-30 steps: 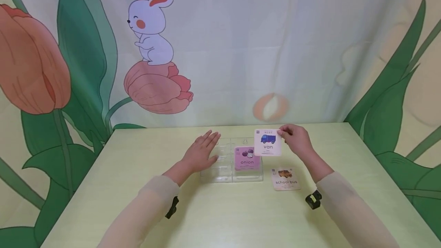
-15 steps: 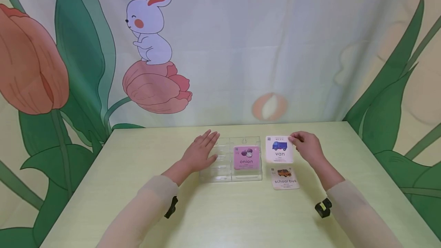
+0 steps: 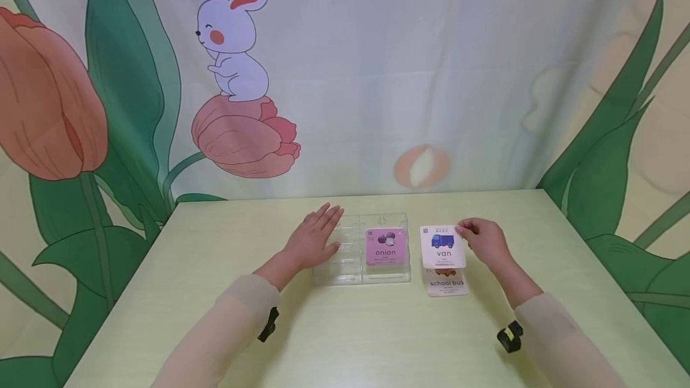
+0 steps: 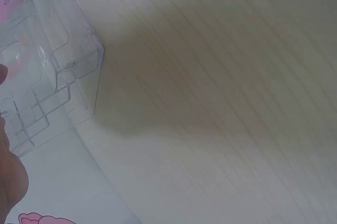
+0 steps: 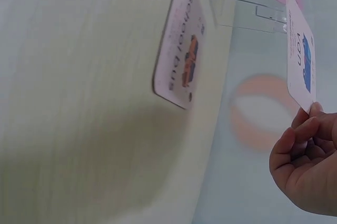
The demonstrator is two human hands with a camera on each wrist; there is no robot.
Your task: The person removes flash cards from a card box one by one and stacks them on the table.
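Note:
Between thumb and fingers, my right hand (image 3: 485, 243) pinches the upper right corner of the van card (image 3: 443, 246), which shows a blue truck. In the head view that card overlaps the top of the school bus card (image 3: 446, 285) on the table; the right wrist view has it held up, apart from the school bus card (image 5: 181, 50). My left hand (image 3: 309, 240) lies with straight fingers over the left side of a clear plastic holder (image 3: 345, 280). A pink onion card (image 3: 386, 246) is in the holder's right compartment.
The pale wooden table (image 3: 345, 340) reaches back to a printed curtain (image 3: 345, 76) with a rabbit and tulips. A black wrist strap (image 3: 510, 336) is on the right arm, another strap (image 3: 268, 324) on the left.
My right hand has carried the van card from over the holder's right edge to the right and down, over the school bus card. The left hand stays on the holder.

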